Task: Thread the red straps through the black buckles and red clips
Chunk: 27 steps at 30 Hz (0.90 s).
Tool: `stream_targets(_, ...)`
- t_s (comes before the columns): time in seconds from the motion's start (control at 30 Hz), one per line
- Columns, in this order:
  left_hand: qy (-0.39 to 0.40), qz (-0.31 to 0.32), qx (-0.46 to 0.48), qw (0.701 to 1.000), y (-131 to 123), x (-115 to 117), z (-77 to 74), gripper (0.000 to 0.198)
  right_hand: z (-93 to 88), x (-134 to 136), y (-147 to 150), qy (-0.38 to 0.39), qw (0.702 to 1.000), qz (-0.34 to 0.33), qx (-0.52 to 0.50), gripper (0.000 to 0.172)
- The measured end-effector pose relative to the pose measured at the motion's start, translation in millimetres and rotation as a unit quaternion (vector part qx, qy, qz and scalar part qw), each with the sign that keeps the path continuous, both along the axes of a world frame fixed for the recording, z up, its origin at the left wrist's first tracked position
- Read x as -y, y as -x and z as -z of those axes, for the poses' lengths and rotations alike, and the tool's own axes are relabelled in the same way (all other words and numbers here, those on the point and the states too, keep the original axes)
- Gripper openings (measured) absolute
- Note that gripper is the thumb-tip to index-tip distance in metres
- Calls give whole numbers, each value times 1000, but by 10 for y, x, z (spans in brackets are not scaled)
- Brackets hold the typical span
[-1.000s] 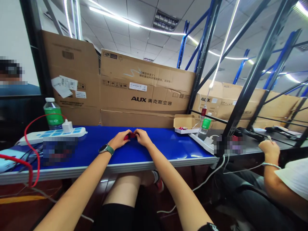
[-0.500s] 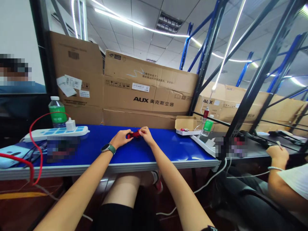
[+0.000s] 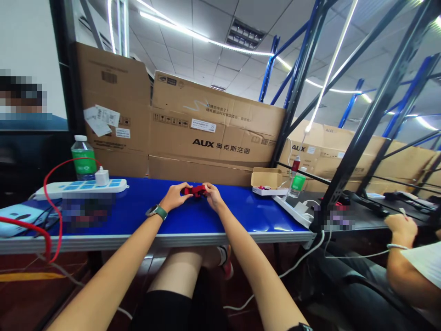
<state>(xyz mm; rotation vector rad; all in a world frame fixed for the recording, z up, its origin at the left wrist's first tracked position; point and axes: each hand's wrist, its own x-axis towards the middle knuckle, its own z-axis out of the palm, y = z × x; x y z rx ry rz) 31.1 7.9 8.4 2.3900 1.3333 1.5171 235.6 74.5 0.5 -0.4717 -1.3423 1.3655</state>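
Note:
Just above the blue tabletop (image 3: 138,216), a small red object with dark parts (image 3: 197,191) is held between my two hands; its kind is too small to make out. My left hand (image 3: 175,196), with a green-strapped watch at the wrist, pinches its left end between thumb and fingers. At the other end, the fingers of my right hand (image 3: 212,195) close on it and cover part of it. Farther right stands an open cardboard box (image 3: 270,190) with small pink and red pieces inside.
Power strips lie at the left (image 3: 117,185) and right (image 3: 292,211). Green-labelled bottles stand left (image 3: 84,158) and right (image 3: 297,183). A red cable (image 3: 58,220) loops at the left. Cardboard (image 3: 213,124) walls the back. A co-worker's hand (image 3: 401,226) is right, beyond a dark rack post.
The red object has turned a little, and more of it shows between my hands. My right fingers have shifted slightly right and down. The camera view has moved slightly.

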Motion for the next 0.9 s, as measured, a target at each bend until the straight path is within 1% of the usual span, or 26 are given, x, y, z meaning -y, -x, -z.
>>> stream_targets(0.27,4,10,46,999,-3,-40,28,32,-43,65,4,-5,998,-49,-37,27)
stream_targets(0.37,13,17,62,998,-4,-44,31,31,-48,87,-9,-4,995,-84,-46,30)
stream_targets(0.47,23,23,86,996,-14,-35,21,32,-58,113,-23,5,994,-103,-47,33)
stream_targets(0.6,40,52,118,991,-44,-5,-3,37,-78,136,-38,5,994,-100,-40,36)
stream_targets(0.73,54,81,140,985,-57,18,-20,41,-87,146,-64,-20,996,-83,-37,39)
stream_targets(0.83,59,75,119,988,-15,24,-13,41,-80,150,-92,-38,995,-88,15,37)
stream_targets(0.9,53,60,85,993,30,25,-1,39,-69,145,-103,-26,995,-81,60,35)
